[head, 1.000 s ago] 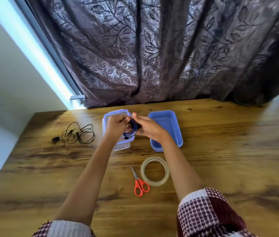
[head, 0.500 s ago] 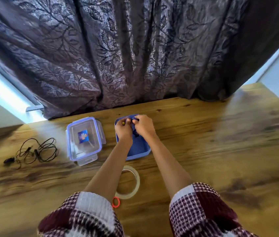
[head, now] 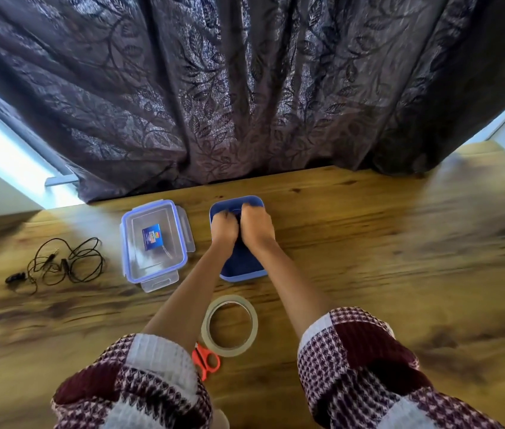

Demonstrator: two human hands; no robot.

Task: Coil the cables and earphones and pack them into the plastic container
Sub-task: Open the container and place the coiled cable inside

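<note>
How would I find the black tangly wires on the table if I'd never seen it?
Start at the wooden table in front of the dark curtain and look to its far left side. Left of the clear lid with the blue rim lies the loose black earphone cable. It is the only tangled, thin black thing there.

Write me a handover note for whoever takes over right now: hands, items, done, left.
Left hand and right hand: both down inside the blue container, apparently pressing a coiled cable in; the cable itself is hidden.
Clear lid: off, lying left of the container.
Black earphones: uncoiled, far left on the table.
Tape roll and scissors: nearer the person.
Left: coil earphones, pack, close lid.
</note>
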